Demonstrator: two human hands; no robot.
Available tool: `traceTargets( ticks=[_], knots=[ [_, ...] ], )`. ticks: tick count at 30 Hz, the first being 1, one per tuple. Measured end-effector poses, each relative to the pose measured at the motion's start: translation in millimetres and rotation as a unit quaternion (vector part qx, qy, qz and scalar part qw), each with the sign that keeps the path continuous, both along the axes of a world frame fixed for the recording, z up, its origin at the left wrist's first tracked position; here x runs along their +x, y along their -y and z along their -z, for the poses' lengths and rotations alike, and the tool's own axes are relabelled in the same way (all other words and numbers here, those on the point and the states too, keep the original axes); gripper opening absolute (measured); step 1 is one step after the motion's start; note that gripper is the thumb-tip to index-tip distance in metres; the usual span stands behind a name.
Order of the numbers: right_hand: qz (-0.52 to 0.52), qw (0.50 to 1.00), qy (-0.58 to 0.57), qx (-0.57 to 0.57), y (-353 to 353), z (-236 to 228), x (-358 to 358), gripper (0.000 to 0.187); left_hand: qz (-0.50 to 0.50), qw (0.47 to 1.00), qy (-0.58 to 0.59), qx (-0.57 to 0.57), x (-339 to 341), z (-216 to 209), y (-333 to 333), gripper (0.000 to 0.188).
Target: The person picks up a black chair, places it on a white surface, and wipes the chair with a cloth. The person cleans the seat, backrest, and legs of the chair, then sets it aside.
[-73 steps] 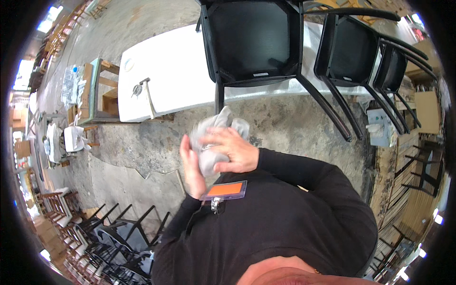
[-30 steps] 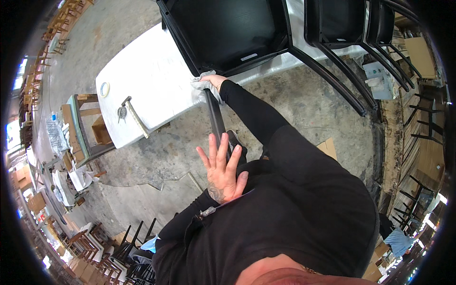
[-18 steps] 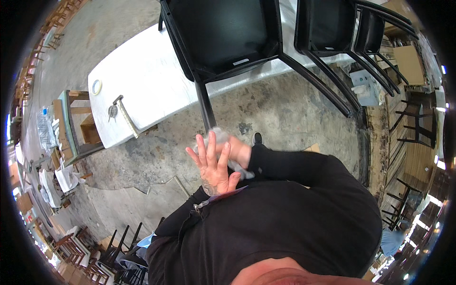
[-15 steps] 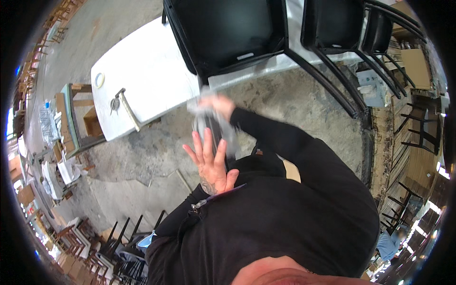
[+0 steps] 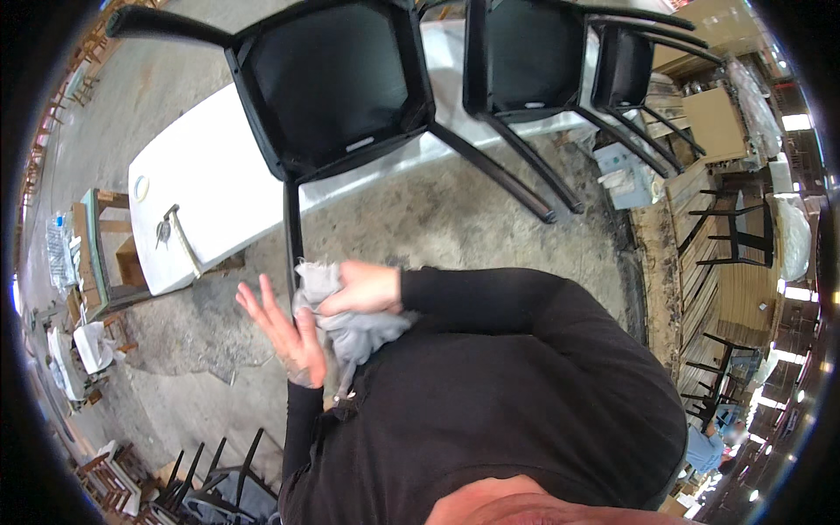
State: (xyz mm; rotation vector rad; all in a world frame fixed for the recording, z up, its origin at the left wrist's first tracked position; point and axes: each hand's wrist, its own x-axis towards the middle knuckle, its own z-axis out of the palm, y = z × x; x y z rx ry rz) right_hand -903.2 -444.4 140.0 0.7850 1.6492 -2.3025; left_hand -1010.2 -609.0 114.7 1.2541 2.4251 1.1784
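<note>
The nearest black chair (image 5: pixel 324 83) lies tipped on the white-topped table, its seat's underside facing me. One of its legs (image 5: pixel 293 219) points toward my body. My right hand (image 5: pixel 367 287) grips a bunched grey rag (image 5: pixel 359 337) at the lower end of that leg, and loose cloth hangs below the fingers. Just left of the leg is my left hand (image 5: pixel 293 337), its fingers stretched out and holding nothing. The leg's tip is hidden by the rag and hands, so I cannot tell whether my left palm touches it.
The white table (image 5: pixel 214 144) carries a hammer (image 5: pixel 182 243) and a tape roll (image 5: pixel 141 186) at its left end. Two more black chairs (image 5: pixel 538 61) stand tipped in a row to the right, legs jutting over the floor. A light-blue box (image 5: pixel 623 175) sits beyond them.
The view has shifted, and the chairs appear farther left. My right hand and the rag have come down the leg toward my body. My left hand stays open beside the leg.
</note>
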Motion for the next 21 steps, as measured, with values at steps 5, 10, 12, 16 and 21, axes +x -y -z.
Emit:
traceTargets(
  ticks=[5, 10, 12, 16, 21],
  knots=[
    [-0.008, 0.91, -0.115, 0.399, -143.5, -68.7, 109.3, 0.038, -0.147, 0.788, 0.592, 0.08, 10.5, -8.3, -4.8, 0.053],
    [-0.292, 0.67, 0.382, 0.566, -189.1, -17.5, 171.7, 0.104, -0.17, 0.789, 0.572, 0.149, 18.6, -7.6, -13.3, 0.054],
    [-0.277, 0.733, 0.346, 0.515, -217.9, 24.2, 163.6, 0.105, -0.192, 0.771, 0.579, 0.184, 21.6, -7.9, -16.0, 0.056],
    [-0.112, 0.759, 0.349, 0.538, -290.1, 119.8, 99.3, 0.106, -0.227, 0.756, 0.577, 0.211, 26.0, -9.9, -20.6, 0.058],
    [-0.048, 0.792, 0.333, 0.509, -349.5, 188.9, 36.1, 0.103, -0.239, 0.767, 0.561, 0.198, 26.2, -9.0, -21.1, 0.058]
  ],
)
